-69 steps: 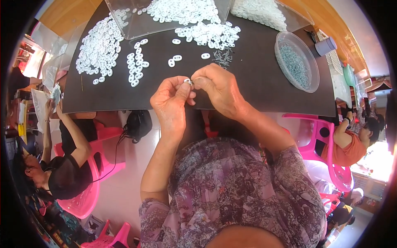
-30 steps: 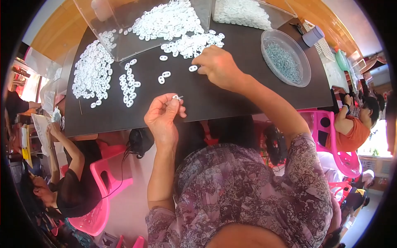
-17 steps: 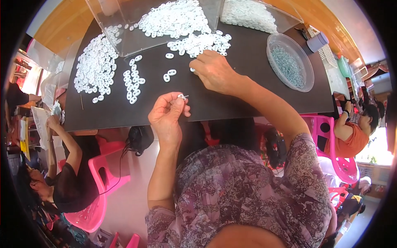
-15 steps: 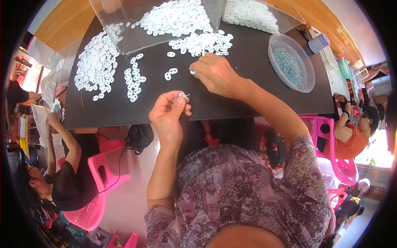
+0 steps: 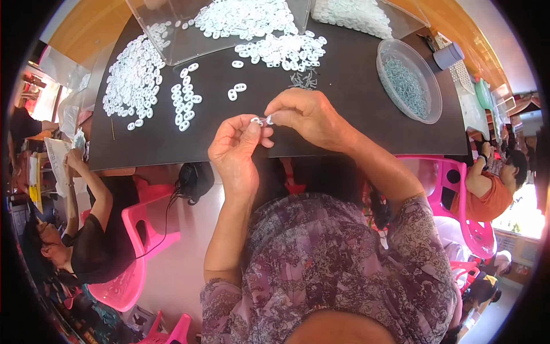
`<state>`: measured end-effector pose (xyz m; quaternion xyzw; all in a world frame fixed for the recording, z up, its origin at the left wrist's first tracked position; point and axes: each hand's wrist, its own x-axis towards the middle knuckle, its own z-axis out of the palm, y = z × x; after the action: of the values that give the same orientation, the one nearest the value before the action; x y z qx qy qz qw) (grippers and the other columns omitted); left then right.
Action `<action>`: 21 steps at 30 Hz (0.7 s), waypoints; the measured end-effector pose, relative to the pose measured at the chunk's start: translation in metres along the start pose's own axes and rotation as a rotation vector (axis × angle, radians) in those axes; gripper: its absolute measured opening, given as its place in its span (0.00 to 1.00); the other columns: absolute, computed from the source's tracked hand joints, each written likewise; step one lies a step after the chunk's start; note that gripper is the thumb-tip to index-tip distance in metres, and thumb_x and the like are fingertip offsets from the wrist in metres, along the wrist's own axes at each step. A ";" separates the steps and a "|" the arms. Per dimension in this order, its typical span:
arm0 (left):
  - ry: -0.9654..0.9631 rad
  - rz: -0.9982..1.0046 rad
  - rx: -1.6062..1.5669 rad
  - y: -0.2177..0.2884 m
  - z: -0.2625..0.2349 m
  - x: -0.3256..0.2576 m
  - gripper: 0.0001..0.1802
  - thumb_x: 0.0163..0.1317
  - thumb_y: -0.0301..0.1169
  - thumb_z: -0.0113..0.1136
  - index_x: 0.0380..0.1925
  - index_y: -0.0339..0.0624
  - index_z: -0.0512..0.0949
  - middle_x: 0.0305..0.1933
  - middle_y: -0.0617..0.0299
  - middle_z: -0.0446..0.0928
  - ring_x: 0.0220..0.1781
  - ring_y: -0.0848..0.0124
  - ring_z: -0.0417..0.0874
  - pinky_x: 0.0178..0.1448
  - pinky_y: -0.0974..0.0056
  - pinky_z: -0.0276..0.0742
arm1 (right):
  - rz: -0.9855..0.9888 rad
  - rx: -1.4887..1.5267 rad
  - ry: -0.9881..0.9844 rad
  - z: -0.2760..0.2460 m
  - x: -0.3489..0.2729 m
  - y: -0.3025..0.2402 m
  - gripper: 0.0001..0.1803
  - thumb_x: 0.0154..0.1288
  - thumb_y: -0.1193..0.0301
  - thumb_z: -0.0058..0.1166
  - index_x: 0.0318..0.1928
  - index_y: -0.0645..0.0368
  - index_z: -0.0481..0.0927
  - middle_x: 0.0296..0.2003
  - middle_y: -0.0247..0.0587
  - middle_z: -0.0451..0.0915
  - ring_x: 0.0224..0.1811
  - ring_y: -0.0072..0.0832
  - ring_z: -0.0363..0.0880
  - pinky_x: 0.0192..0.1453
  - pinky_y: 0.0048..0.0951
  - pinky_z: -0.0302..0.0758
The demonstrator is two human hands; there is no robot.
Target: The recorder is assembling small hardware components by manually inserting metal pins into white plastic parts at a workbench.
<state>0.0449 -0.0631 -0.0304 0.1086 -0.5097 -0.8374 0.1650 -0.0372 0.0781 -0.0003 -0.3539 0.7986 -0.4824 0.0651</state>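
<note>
My left hand [image 5: 236, 152] is closed, thumb and fingers pinching a small white plastic piece [image 5: 255, 120]; a thin metal pin showed from it a moment ago. Just to its right, my right hand [image 5: 315, 121] pinches another small white piece [image 5: 269, 120], held up against the first one. The fingertips partly hide both. Ahead on the dark table lie a pair of white oval two-hole pieces [image 5: 232, 94] and a single one [image 5: 237, 64]. Beyond my right hand, a small heap of grey metal pins [image 5: 303, 79] lies beside a pile of white pieces [image 5: 286, 50].
A round clear dish [image 5: 437, 106] of pins stands at the right, near a grey-purple cup [image 5: 448, 56]. At the left are a large heap of white ovals [image 5: 132, 80] and neat rows [image 5: 184, 103]. Clear bins [image 5: 172, 49] line the far side. People sit on pink chairs both sides.
My right hand has come down and toward my left hand, bringing its white piece up to the one there. The small heap of pins it covered now shows.
</note>
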 end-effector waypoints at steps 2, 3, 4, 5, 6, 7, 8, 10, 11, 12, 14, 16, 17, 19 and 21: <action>0.007 -0.020 -0.023 0.001 0.003 -0.003 0.05 0.63 0.22 0.57 0.37 0.29 0.76 0.33 0.53 0.79 0.31 0.69 0.82 0.33 0.68 0.80 | 0.020 0.093 0.058 0.003 -0.003 0.003 0.06 0.57 0.74 0.56 0.35 0.63 0.80 0.28 0.44 0.79 0.33 0.36 0.78 0.39 0.32 0.73; 0.014 -0.039 -0.047 0.002 0.005 -0.004 0.05 0.63 0.22 0.57 0.37 0.29 0.76 0.33 0.54 0.79 0.31 0.70 0.81 0.33 0.68 0.79 | 0.021 0.094 0.058 0.004 -0.004 0.002 0.06 0.57 0.74 0.56 0.35 0.63 0.80 0.28 0.44 0.79 0.33 0.36 0.78 0.39 0.32 0.73; 0.015 -0.039 -0.046 0.002 0.006 -0.005 0.05 0.63 0.22 0.57 0.37 0.29 0.76 0.33 0.54 0.79 0.31 0.70 0.81 0.33 0.68 0.79 | 0.019 0.101 0.081 0.005 -0.005 0.001 0.06 0.57 0.75 0.56 0.35 0.64 0.80 0.27 0.43 0.80 0.33 0.33 0.79 0.39 0.30 0.74; 0.019 -0.049 -0.061 0.002 0.007 -0.006 0.05 0.63 0.21 0.57 0.36 0.29 0.76 0.32 0.54 0.79 0.31 0.70 0.82 0.32 0.68 0.80 | 0.017 0.108 0.103 0.007 -0.006 0.001 0.06 0.57 0.76 0.56 0.36 0.64 0.80 0.27 0.42 0.80 0.32 0.30 0.79 0.38 0.28 0.74; 0.022 -0.059 -0.077 0.002 0.008 -0.006 0.05 0.63 0.21 0.57 0.36 0.29 0.76 0.32 0.53 0.79 0.31 0.69 0.82 0.32 0.67 0.80 | 0.018 0.109 0.103 0.008 -0.007 0.000 0.06 0.57 0.76 0.56 0.36 0.64 0.80 0.27 0.42 0.80 0.32 0.30 0.79 0.38 0.28 0.74; 0.022 -0.060 -0.076 0.002 0.008 -0.007 0.05 0.63 0.21 0.57 0.36 0.29 0.76 0.32 0.53 0.79 0.31 0.69 0.82 0.32 0.67 0.80 | 0.100 0.201 0.115 0.008 -0.009 -0.002 0.06 0.57 0.77 0.56 0.36 0.64 0.80 0.27 0.40 0.80 0.31 0.27 0.79 0.38 0.26 0.74; 0.023 -0.065 -0.091 0.001 0.009 -0.007 0.05 0.63 0.21 0.57 0.36 0.29 0.76 0.32 0.53 0.79 0.31 0.69 0.82 0.32 0.67 0.80 | 0.183 0.293 0.127 0.009 -0.010 -0.002 0.06 0.57 0.78 0.55 0.37 0.65 0.80 0.27 0.39 0.80 0.31 0.23 0.79 0.37 0.24 0.74; 0.026 -0.071 -0.106 0.000 0.008 -0.008 0.05 0.62 0.21 0.57 0.36 0.29 0.75 0.32 0.53 0.79 0.30 0.69 0.82 0.32 0.67 0.80 | 0.189 0.318 0.097 0.007 -0.011 -0.002 0.07 0.58 0.78 0.55 0.37 0.65 0.80 0.27 0.37 0.80 0.31 0.20 0.78 0.37 0.23 0.74; 0.030 -0.071 -0.102 0.000 0.008 -0.008 0.05 0.63 0.22 0.57 0.36 0.29 0.75 0.32 0.53 0.80 0.30 0.68 0.82 0.31 0.67 0.79 | 0.193 0.342 0.067 0.006 -0.012 -0.001 0.07 0.58 0.79 0.55 0.38 0.65 0.80 0.27 0.36 0.80 0.30 0.17 0.78 0.36 0.21 0.74; 0.034 -0.071 -0.099 0.000 0.008 -0.009 0.05 0.63 0.22 0.57 0.37 0.30 0.75 0.33 0.53 0.80 0.30 0.68 0.82 0.30 0.67 0.79 | 0.193 0.343 0.065 0.007 -0.012 -0.001 0.07 0.58 0.79 0.55 0.38 0.65 0.80 0.27 0.36 0.80 0.30 0.17 0.78 0.36 0.21 0.74; 0.049 -0.067 -0.071 0.002 0.008 -0.008 0.05 0.63 0.22 0.57 0.37 0.30 0.75 0.32 0.53 0.80 0.29 0.68 0.82 0.29 0.68 0.77 | 0.196 0.441 0.104 0.008 -0.013 0.000 0.07 0.59 0.78 0.55 0.38 0.65 0.80 0.26 0.33 0.80 0.30 0.15 0.77 0.36 0.20 0.74; 0.064 -0.062 -0.042 0.003 0.007 -0.008 0.05 0.63 0.22 0.57 0.37 0.30 0.75 0.32 0.53 0.80 0.28 0.69 0.81 0.28 0.69 0.76 | 0.188 0.421 0.115 0.007 -0.013 0.000 0.07 0.59 0.78 0.56 0.38 0.65 0.80 0.26 0.32 0.79 0.30 0.14 0.76 0.36 0.20 0.73; 0.059 -0.060 -0.041 0.003 0.006 -0.008 0.05 0.63 0.22 0.57 0.37 0.30 0.75 0.32 0.54 0.79 0.27 0.70 0.80 0.28 0.70 0.75 | 0.179 0.401 0.126 0.006 -0.013 -0.001 0.07 0.59 0.78 0.56 0.39 0.65 0.80 0.25 0.31 0.79 0.30 0.14 0.76 0.35 0.20 0.73; 0.055 -0.058 -0.040 0.005 0.006 -0.009 0.06 0.63 0.22 0.57 0.38 0.30 0.76 0.31 0.54 0.79 0.27 0.71 0.79 0.27 0.71 0.74 | 0.205 0.397 0.134 0.008 -0.015 0.000 0.07 0.60 0.78 0.56 0.39 0.66 0.80 0.25 0.30 0.79 0.30 0.13 0.75 0.35 0.19 0.73; 0.060 -0.038 -0.039 0.009 0.009 -0.010 0.07 0.62 0.22 0.58 0.40 0.30 0.76 0.31 0.55 0.79 0.26 0.72 0.78 0.27 0.71 0.74 | 0.231 0.393 0.141 0.006 -0.016 0.000 0.07 0.60 0.77 0.56 0.39 0.66 0.80 0.25 0.30 0.78 0.30 0.13 0.74 0.35 0.19 0.73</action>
<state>0.0526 -0.0559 -0.0187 0.1401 -0.4858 -0.8466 0.1662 -0.0228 0.0833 -0.0076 -0.2064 0.7270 -0.6415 0.1317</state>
